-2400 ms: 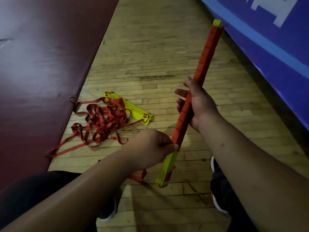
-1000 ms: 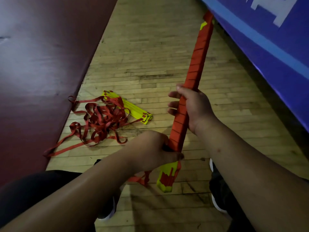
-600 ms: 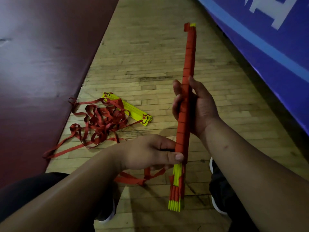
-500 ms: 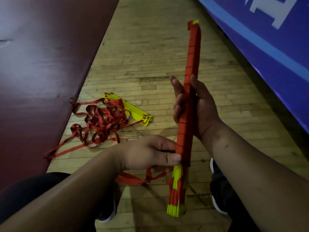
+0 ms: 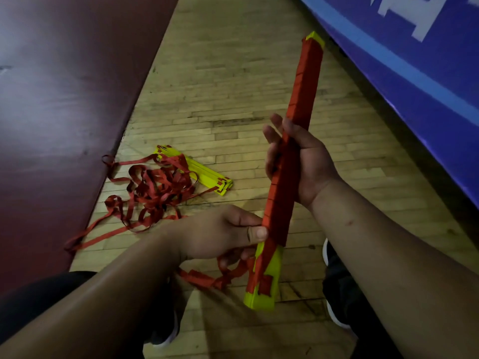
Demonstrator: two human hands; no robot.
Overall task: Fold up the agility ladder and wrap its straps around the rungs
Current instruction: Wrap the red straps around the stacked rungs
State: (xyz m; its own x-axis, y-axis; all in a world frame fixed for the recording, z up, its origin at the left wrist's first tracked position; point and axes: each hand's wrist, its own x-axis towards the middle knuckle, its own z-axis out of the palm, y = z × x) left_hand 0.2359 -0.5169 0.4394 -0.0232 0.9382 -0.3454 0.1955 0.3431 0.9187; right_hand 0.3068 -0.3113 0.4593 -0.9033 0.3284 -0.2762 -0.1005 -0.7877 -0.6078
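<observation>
I hold a stacked bundle of yellow ladder rungs [image 5: 300,104], most of its length wound in red strap, tilted with its top away from me. My right hand [image 5: 303,161] grips the bundle's middle from behind, fingers partly spread. My left hand [image 5: 223,231] pinches the strap against the bundle near its lower end, thumb on the red winding. Below it the yellow end [image 5: 267,288] is bare, and a loose strap tail [image 5: 207,279] hangs off to the left.
A second ladder lies on the wood floor [image 5: 233,86]: yellow rungs [image 5: 204,174] under a tangled heap of red straps [image 5: 153,190]. A dark red mat [image 5: 64,99] borders the left, a blue padded wall [image 5: 414,60] the right. My shoes [image 5: 334,314] stand below.
The bundle has turned in my hands and tilted right at the top. The wound section now shows a broad face, and the strap tail has shortened slightly.
</observation>
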